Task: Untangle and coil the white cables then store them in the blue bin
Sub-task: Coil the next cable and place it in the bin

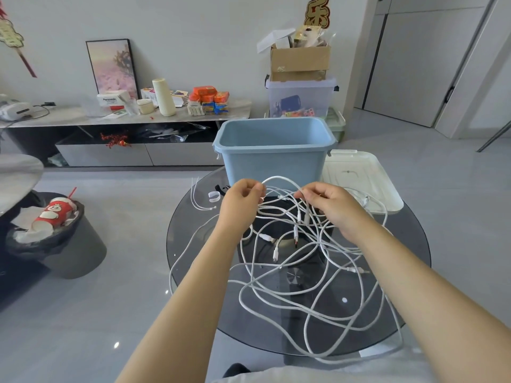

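Both hands — left hand (pixel 243 196) and right hand (pixel 329 201) — pinch a raised loop of the white cables (pixel 304 272), which sprawl tangled on the glass table (pixel 193 244) before the blue bin (pixel 273 158). Light, limp, snag-prone — probably best taken near a plug end.

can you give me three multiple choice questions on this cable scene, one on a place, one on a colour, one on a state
1. Where does the white lid lie?
A. on the bin
B. on the glass table, right of the blue bin
C. on the floor

2. What colour is the paper cup in the trash can?
A. red and white
B. green
C. black

3. What state are the white cables in?
A. coiled in the bin
B. tied in bundles
C. tangled loose on the table, a loop lifted

Answers:
1. B, it rests flat on the glass table beside the blue bin.
2. A, red with white patches.
3. C, the left hand and right hand pinch a strand above the heap.
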{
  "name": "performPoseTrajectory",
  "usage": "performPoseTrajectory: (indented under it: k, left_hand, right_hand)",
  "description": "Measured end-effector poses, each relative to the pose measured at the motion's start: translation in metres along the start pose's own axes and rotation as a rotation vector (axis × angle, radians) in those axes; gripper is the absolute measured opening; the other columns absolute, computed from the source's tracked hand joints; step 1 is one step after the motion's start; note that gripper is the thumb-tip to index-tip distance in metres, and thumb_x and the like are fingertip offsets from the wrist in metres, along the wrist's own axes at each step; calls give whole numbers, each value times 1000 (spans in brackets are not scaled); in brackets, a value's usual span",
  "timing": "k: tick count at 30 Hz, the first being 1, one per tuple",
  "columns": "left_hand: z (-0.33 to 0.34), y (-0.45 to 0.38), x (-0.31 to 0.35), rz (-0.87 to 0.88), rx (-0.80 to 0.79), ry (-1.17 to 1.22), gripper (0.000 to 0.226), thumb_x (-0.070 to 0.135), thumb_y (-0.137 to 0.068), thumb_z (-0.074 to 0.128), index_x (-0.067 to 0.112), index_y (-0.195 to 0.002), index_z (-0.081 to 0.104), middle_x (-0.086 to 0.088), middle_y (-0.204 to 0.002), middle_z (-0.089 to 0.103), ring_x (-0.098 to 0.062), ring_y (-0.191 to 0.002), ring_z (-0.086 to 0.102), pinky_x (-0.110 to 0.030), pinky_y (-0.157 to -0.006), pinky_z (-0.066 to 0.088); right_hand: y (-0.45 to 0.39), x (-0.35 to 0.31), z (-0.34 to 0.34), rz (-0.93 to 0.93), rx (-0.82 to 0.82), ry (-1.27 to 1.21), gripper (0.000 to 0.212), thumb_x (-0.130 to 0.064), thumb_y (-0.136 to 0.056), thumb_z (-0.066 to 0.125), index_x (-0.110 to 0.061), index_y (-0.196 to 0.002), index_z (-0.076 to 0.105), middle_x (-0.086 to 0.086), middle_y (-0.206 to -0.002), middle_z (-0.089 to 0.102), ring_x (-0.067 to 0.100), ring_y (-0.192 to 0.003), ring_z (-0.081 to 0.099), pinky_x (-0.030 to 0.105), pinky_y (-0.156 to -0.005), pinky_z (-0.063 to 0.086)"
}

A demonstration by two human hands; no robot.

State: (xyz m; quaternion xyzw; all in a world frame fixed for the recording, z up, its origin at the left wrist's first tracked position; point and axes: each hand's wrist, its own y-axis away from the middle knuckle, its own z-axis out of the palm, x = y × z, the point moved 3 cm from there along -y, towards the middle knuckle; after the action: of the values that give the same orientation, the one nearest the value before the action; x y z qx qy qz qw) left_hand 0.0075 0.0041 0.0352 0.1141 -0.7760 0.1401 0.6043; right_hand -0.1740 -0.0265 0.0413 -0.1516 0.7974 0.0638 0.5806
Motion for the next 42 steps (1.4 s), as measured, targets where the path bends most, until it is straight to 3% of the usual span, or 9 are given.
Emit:
performPoseTrajectory:
  k: [3,9,18,24,27,29,32,36,42]
  left_hand:
    - [-4,5,-6,-110,-109,82,19,20,-98,48,14,-84,60,0,-71,62,-17,-69,60,-39,-84,54]
    - [-11,14,-10,-225,-95,236,15,17,-97,52,4,-97,60,-5,-76,63,-17,-63,64,-29,-60,58]
    - [-7,21,-18,-278,-230,242,27,23,-100,44,7,-89,64,-8,-95,70,-24,-91,65,-40,-93,52]
    - [-4,23,-7,-322,-364,741,25,27,-98,45,15,-79,57,-6,-99,72,-23,-103,64,-45,-102,41]
    - [-4,23,-2,-240,-448,974,13,25,-87,57,19,-97,64,-5,-113,68,-24,-119,55,-50,-109,32]
    - [-3,23,0,-169,-516,1018,39,13,-80,58,23,-117,59,-7,-123,63,-24,-127,50,-45,-106,36]
    - [-2,23,2,-84,-542,933,65,-1,-70,54,32,-125,51,-6,-125,62,-19,-113,56,-31,-91,48]
    - [-6,18,-1,-90,-423,893,65,-7,-66,48,22,-124,51,-5,-106,67,-15,-89,57,-34,-105,33]
    - [-7,19,-1,-146,-432,1079,59,0,-61,40,4,-118,55,-12,-114,66,-23,-110,60,-37,-110,33]
  right_hand:
    - [-3,0,3,-3,87,4,23,-21,-97,50,-28,-82,67,-10,-78,62,-3,-72,54,16,-68,38]
    - [-5,6,19,82,26,-40,23,-17,-96,52,-23,-82,69,-3,-72,62,5,-50,47,20,-52,41]
    - [0,-2,46,229,-33,-359,12,-8,-97,46,-4,-92,57,9,-67,70,22,-63,71,27,-60,59]
    - [3,-6,54,324,-38,-511,13,-1,-93,41,-2,-92,54,11,-73,71,19,-62,71,21,-45,50]
    - [5,-8,54,422,-65,-597,12,-1,-92,43,-5,-87,53,9,-67,72,15,-57,70,15,-37,40]
    - [4,-10,54,457,-75,-613,11,-2,-92,44,-5,-86,53,9,-68,72,13,-54,69,14,-36,36]
    - [2,-13,51,494,-57,-696,13,-1,-92,46,-5,-83,53,8,-60,69,11,-47,64,14,-37,36]
    - [2,-10,46,562,-12,-848,14,3,-90,52,-2,-78,56,5,-53,59,9,-43,60,15,-39,46]
    - [3,-8,46,592,14,-968,11,6,-88,51,1,-80,55,8,-52,63,12,-46,63,15,-38,46]
